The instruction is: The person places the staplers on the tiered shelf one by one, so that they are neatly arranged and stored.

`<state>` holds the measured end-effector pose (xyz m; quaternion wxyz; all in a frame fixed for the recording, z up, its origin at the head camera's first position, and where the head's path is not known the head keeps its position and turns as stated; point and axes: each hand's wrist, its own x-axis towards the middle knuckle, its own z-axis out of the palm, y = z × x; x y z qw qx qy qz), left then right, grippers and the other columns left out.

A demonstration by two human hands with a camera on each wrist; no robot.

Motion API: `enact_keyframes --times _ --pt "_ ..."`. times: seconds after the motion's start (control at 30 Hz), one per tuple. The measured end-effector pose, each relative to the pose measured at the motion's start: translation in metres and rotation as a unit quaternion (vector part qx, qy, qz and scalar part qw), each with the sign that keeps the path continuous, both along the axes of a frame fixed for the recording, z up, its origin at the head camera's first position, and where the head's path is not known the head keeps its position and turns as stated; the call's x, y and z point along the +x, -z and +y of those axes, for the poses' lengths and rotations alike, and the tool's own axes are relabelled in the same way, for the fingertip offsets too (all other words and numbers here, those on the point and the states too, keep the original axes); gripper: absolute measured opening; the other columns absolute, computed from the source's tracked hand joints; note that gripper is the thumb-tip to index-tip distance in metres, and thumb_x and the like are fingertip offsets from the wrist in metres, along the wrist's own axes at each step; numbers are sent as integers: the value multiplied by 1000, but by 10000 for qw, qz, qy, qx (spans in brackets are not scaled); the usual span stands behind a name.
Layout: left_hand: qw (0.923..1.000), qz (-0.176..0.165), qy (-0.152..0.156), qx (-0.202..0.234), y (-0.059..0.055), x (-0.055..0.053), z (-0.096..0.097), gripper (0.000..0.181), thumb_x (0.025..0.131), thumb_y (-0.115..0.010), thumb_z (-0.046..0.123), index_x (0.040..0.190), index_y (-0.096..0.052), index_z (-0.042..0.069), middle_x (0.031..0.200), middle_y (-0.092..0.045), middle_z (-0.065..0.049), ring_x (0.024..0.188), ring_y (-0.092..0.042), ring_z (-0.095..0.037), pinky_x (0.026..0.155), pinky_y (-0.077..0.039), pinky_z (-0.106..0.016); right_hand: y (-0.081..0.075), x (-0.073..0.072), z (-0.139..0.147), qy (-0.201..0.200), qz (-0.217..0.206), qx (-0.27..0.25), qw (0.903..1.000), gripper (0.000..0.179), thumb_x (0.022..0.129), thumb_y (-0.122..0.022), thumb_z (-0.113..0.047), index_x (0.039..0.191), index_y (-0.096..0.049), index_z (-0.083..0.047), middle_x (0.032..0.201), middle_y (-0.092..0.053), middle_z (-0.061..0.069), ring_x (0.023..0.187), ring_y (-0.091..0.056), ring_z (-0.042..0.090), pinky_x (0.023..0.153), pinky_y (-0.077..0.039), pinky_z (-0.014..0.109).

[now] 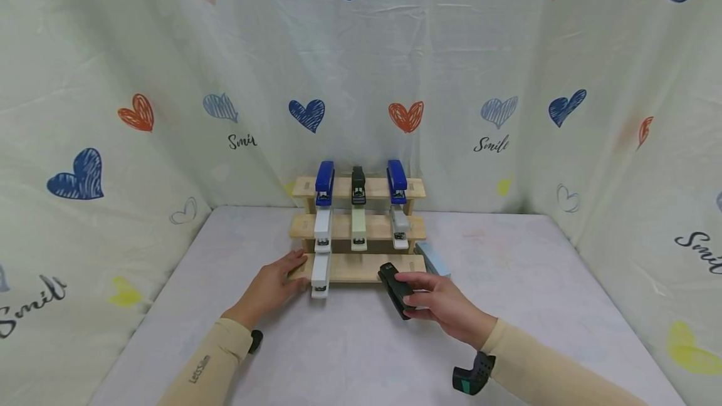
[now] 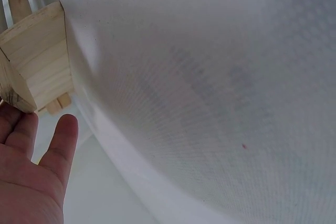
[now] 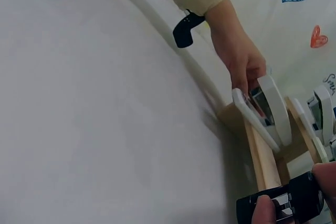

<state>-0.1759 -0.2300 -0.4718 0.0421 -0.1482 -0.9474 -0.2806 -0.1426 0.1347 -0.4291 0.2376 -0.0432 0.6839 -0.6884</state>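
Observation:
My right hand (image 1: pixel 442 306) holds a dark stapler (image 1: pixel 397 291) between thumb and fingers, tilted in front of the right part of the lowest shelf. In the right wrist view, the dark stapler (image 3: pixel 283 202) overlaps the shelf's front edge, with a thumb across it. My left hand (image 1: pixel 276 287) grips the left end of the lowest shelf of a three-tier wooden rack (image 1: pixel 355 268), its thumb in front. Beside that thumb lies a white stapler (image 1: pixel 321 274). The left wrist view has fingertips against the wooden end (image 2: pixel 21 90), one finger standing apart.
Blue staplers (image 1: pixel 324 182) flank a dark green one (image 1: pixel 358 185) on the top shelf. White (image 1: pixel 323 229), pale green (image 1: pixel 358 228) and grey (image 1: pixel 400 227) staplers line the middle one. A light blue stapler (image 1: pixel 433 260) lies right of the rack; a heart-printed curtain (image 1: pixel 361 67) hangs behind.

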Motion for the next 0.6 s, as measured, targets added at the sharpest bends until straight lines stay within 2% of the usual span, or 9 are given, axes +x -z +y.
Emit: enact_keyframes --times 0.37,0.6 --pt "9999 -94 -43 -17 2 -1 -1 57 93 -74 25 141 -55 2 151 -45 -13 140 -39 -33 111 -36 -51 1 -12 -34 107 -11 -27 9999 48 92 -62 4 139 -57 -3 145 -43 21 115 -52 33 89 -56 44" --pt "9999 114 60 25 3 -2 -2 56 93 -74 24 140 -56 -1 149 -47 -17 138 -41 -36 109 -38 -53 3 -17 -50 150 39 -63 9999 48 92 -63 4 139 -58 -4 142 -48 20 112 -56 30 89 -56 43"
